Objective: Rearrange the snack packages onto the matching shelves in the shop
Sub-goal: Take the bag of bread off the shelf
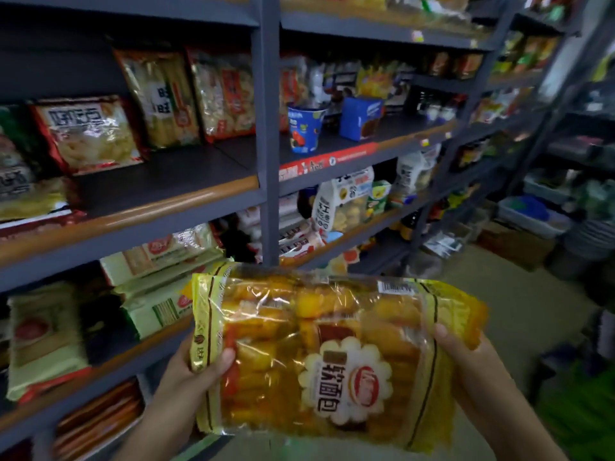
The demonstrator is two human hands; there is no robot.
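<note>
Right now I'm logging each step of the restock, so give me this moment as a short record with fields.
held item: yellow soft-bread bag, lying sideways, clear of the shelves
left hand: grips the bag's left end, thumb on front
right hand: grips the bag's right end
nearest bare shelf space: dark shelf board, right of the rice-cracker bags
next bay: blue snack cup and blue box on the red-edged shelf
placement: not yet done

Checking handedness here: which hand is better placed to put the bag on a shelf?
Probably the left hand: it grips the bag on the side facing the shelves. The right hand holds the aisle-side end.
</note>
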